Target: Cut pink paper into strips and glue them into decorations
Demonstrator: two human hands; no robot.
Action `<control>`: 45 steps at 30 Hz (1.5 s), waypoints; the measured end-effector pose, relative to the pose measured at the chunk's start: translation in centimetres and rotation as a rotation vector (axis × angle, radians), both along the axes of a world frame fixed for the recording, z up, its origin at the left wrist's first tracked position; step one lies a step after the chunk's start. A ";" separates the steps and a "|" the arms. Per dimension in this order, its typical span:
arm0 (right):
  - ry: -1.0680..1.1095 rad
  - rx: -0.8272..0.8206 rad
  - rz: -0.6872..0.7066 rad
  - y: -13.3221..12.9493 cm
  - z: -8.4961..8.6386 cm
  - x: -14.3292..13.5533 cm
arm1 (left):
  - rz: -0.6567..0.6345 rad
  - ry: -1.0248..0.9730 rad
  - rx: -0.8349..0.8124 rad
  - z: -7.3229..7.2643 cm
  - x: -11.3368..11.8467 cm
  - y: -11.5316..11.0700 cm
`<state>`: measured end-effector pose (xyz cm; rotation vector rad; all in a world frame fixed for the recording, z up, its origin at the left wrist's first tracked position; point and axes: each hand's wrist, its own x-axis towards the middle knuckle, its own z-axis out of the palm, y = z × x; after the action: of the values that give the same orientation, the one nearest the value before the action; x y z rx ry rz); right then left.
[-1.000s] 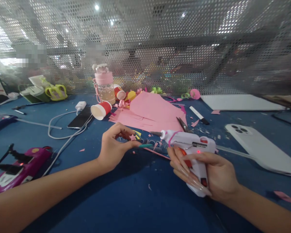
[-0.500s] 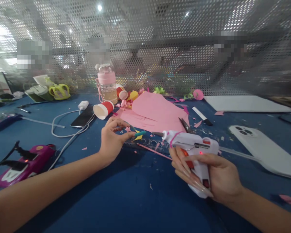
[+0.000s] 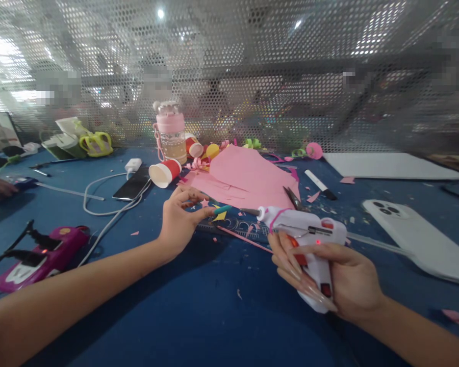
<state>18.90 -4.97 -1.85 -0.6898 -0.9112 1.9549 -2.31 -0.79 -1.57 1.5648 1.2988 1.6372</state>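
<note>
My left hand point(image 3: 181, 219) pinches a small teal strip point(image 3: 222, 209) between thumb and finger, its free end pointing right. My right hand point(image 3: 329, 275) grips a white hot glue gun point(image 3: 302, 224) with a lit red light, fingers around the handle by the orange trigger. The gun's metal nozzle sits close to the right end of the teal strip; whether they touch I cannot tell. Just behind the left fingertips are a pink paper star point(image 3: 204, 203) and a yellow paper scrap point(image 3: 221, 216). A clear ruler point(image 3: 237, 228) and a thin pink strip point(image 3: 245, 239) lie below.
Pink paper sheets point(image 3: 252, 176) with scissors point(image 3: 291, 198) lie behind my hands. A red paper cup point(image 3: 172, 169), a bottle point(image 3: 171, 135) and a black phone point(image 3: 133, 184) stand left of them. A purple power strip point(image 3: 57, 255) and a white phone point(image 3: 416, 234) flank my arms.
Another person's hand has come in at the far left edge. My hands and the glue gun hold nearly the same pose; the whole view has shifted slightly.
</note>
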 end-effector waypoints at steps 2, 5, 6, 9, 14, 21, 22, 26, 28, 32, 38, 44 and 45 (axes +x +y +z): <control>-0.016 -0.021 -0.007 0.0 0.1 0.0 | -0.016 -0.002 0.000 -0.1 0.0 0.1; -0.035 -0.045 -0.030 0.0 0.2 0.1 | -0.052 0.005 -0.030 -0.2 -0.1 0.2; -0.037 -0.053 -0.039 0.0 0.1 0.1 | -0.071 -0.001 -0.047 -0.2 -0.1 0.2; -0.037 -0.082 -0.055 0.0 0.0 0.1 | -0.159 -0.105 -0.112 -0.1 0.1 0.3; -0.027 -0.102 -0.035 0.1 0.1 0.0 | -0.323 -0.607 -0.381 0.5 1.0 -0.2; 0.031 -0.030 0.040 0.0 0.0 0.1 | -0.689 -0.963 -0.755 1.2 1.2 -1.2; 0.049 -0.021 0.046 0.0 0.0 0.1 | -0.729 -0.975 -0.758 1.2 1.1 -1.3; 0.063 0.037 0.039 -0.1 0.5 -0.3 | -0.804 -0.932 -0.794 1.3 1.0 -1.7; 0.046 0.072 0.022 -0.1 0.7 -0.4 | -0.817 -0.899 -0.798 1.3 1.0 -1.7; 0.050 0.082 -0.007 -0.1 0.8 -0.4 | -0.813 -0.909 -0.779 1.4 1.0 -1.7; 0.011 0.083 0.024 -0.1 0.7 -0.3 | -0.773 -0.910 -0.791 1.2 1.1 -1.6; -0.015 0.083 -0.016 -0.1 0.7 -0.4 | -0.787 -0.890 -0.797 1.1 1.0 -1.5; -0.034 0.087 -0.021 -0.1 0.7 -0.4 | -0.781 -0.886 -0.799 1.1 1.0 -1.5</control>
<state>18.48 -5.06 -1.17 -0.6818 -1.0003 1.8779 -1.31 -2.29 -0.51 0.5688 0.5770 0.8995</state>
